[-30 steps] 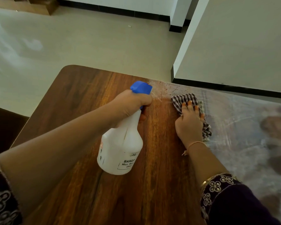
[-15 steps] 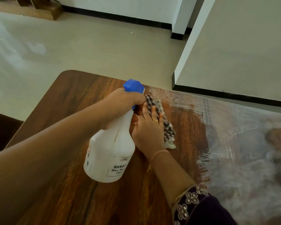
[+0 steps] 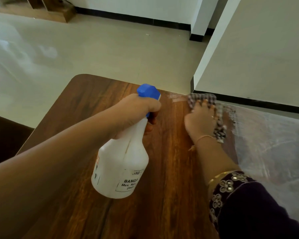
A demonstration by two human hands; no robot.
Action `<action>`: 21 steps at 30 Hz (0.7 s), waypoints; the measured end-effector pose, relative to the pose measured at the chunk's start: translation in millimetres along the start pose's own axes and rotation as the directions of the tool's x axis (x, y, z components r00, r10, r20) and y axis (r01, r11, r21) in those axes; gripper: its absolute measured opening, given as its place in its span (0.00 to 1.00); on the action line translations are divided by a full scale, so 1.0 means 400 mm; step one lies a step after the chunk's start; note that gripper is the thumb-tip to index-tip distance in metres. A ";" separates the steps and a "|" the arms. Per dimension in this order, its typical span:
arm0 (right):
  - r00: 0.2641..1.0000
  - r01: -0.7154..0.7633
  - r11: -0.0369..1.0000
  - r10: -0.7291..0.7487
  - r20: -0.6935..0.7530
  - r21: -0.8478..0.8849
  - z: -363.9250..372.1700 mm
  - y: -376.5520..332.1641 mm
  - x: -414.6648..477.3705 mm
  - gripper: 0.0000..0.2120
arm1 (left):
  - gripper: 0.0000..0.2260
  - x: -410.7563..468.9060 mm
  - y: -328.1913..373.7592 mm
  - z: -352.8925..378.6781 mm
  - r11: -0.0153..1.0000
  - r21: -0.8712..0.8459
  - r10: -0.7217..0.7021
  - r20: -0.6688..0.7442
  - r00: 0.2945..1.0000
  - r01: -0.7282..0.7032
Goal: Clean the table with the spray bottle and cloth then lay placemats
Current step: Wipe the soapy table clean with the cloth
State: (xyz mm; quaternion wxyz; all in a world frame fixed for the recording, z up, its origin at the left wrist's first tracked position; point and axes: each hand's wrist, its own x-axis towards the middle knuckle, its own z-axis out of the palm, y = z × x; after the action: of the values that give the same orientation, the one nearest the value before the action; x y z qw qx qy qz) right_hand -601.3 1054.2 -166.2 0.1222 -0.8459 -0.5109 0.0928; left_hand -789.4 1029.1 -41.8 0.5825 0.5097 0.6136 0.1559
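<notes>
wooden table (image 3: 171, 169), half streaked. left hand (image 3: 133, 114) grips the spray bottle (image 3: 123, 161) by its neck, tilted. right hand (image 3: 200, 119), fingers (image 3: 206, 106) flat, presses the checked cloth (image 3: 220, 131) just right of the bottle. recommended: overlapping strokes into the film (image 3: 266, 135) further right.

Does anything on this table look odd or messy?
Yes: a whitish, streaky film covers the right side of the brown wooden table, beside the checked cloth under the right hand. It looks like smeared spray, though glare is possible.

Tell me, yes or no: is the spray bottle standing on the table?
No, the left hand grips the spray bottle by its neck, tilted above the table.
</notes>
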 end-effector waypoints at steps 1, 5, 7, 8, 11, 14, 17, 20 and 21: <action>0.994 0.110 0.994 -0.110 0.016 0.015 0.015 -0.037 -0.010 0.25 | 0.04 0.002 -0.003 -0.002 1.000 -0.009 -0.003 -0.002 1.000 0.003; 0.889 0.440 0.898 -0.437 0.135 0.013 0.048 -0.140 -0.015 0.27 | 0.04 0.011 -0.002 0.009 1.000 -0.013 -0.014 -0.019 1.000 0.014; 0.872 0.465 0.885 -0.463 0.159 0.029 0.047 -0.129 0.014 0.26 | 0.04 0.014 0.005 0.013 1.000 -0.011 -0.017 -0.022 1.000 0.017; 0.882 0.448 0.893 -0.447 0.145 0.029 0.042 -0.111 0.028 0.26 | 0.05 0.016 0.009 0.012 1.000 -0.016 -0.014 -0.020 1.000 0.014; 0.973 0.229 0.973 -0.229 0.035 -0.015 0.016 -0.031 0.070 0.26 | 0.05 0.015 0.019 0.003 0.999 -0.041 0.003 -0.022 1.000 -0.004; 0.997 -0.077 0.997 0.077 0.029 -0.017 -0.014 0.037 0.090 0.26 | 0.05 0.013 0.019 -0.011 0.999 -0.050 0.012 -0.009 1.000 -0.013; 0.987 -0.155 0.987 0.156 0.029 -0.041 -0.011 0.034 0.086 0.26 | 0.05 0.007 0.010 -0.022 0.999 -0.047 -0.003 0.002 1.000 0.003; 0.982 0.188 0.981 -0.189 -0.015 -0.047 0.017 -0.034 0.058 0.26 | 0.05 0.006 -0.007 -0.026 0.999 -0.035 -0.020 0.013 1.000 0.020; 0.939 0.345 0.938 -0.344 0.024 -0.033 0.029 -0.066 0.042 0.27 | 0.05 0.006 -0.012 -0.026 0.999 -0.034 -0.026 0.017 1.000 0.027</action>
State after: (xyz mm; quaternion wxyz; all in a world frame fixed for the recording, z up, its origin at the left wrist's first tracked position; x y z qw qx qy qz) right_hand -619.2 1082.1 -169.8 0.1165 -0.7447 -0.6537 0.0681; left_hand -800.1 1033.2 -44.2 0.5981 0.4929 0.6127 0.1544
